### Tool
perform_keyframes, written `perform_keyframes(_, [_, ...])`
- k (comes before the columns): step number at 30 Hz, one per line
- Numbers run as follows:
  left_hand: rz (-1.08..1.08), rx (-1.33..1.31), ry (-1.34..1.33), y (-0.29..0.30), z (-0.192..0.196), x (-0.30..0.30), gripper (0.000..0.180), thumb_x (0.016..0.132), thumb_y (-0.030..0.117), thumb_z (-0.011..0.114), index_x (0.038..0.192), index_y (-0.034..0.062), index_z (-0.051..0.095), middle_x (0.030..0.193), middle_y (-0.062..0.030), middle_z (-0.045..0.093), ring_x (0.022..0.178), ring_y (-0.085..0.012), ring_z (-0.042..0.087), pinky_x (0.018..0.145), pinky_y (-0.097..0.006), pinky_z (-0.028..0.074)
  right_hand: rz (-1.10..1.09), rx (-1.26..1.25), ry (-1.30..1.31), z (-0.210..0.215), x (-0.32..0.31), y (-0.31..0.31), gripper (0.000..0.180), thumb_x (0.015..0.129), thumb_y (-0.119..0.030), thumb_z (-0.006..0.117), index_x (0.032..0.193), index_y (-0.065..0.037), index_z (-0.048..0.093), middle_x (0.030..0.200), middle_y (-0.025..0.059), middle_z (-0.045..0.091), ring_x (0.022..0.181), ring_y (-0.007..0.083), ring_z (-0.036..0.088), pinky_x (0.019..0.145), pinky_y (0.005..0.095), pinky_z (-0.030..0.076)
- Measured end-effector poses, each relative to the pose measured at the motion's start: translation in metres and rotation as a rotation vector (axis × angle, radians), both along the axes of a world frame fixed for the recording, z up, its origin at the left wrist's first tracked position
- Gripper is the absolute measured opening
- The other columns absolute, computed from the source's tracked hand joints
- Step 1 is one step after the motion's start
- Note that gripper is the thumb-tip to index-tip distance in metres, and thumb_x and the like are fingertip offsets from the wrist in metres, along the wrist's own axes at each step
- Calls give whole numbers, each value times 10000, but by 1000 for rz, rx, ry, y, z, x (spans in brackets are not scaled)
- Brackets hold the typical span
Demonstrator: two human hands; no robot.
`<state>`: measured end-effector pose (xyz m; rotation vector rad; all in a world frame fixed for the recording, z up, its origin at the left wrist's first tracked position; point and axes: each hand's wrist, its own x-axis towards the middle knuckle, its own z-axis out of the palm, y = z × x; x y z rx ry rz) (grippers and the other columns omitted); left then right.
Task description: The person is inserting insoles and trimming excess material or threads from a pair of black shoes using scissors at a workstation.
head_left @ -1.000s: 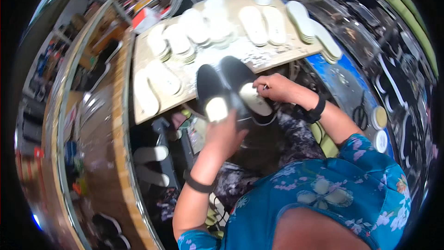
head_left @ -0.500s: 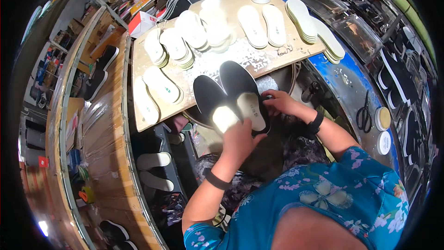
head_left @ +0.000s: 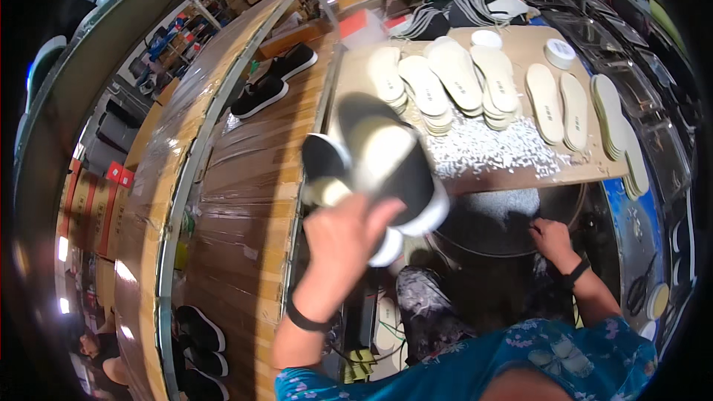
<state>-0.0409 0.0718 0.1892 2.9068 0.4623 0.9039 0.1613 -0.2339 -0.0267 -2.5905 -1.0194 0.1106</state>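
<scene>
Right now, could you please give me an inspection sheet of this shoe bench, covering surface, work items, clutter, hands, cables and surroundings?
Surface: board strewn with white crumbs.
Job's things: pair of black slip-on shoes, blurred, in the air.
Clutter: stacked pale insoles; two white round tubs.
Grippers: left hand grips the shoes; right hand rests at the dark round basin, holding nothing.
Cables: nothing seen.
Surroundings: wrapped wooden conveyor carrying another black pair; more black shoes below.
</scene>
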Motion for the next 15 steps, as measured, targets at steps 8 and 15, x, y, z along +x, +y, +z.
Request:
perform_keyframes(8, [513, 220, 48, 198, 7, 45, 520, 712, 228, 680, 1152, 50, 470, 1073, -164, 529, 900, -340, 562, 749, -412, 463, -5, 105, 11, -2, 1, 16, 114, 721, -138, 591, 774, -41, 616, 767, 145, 616, 718, 331, 589, 635, 394, 468])
perform_keyframes(15, [-1557, -865, -32, -51, 8, 78, 241, 797, 147, 514, 981, -5, 542, 1097, -172, 510, 1062, -281, 476, 913, -367, 383, 298, -276, 46, -14, 21, 1, 115, 735, -132, 570, 761, -22, 589, 737, 168, 596, 699, 351, 575, 610, 404, 455])
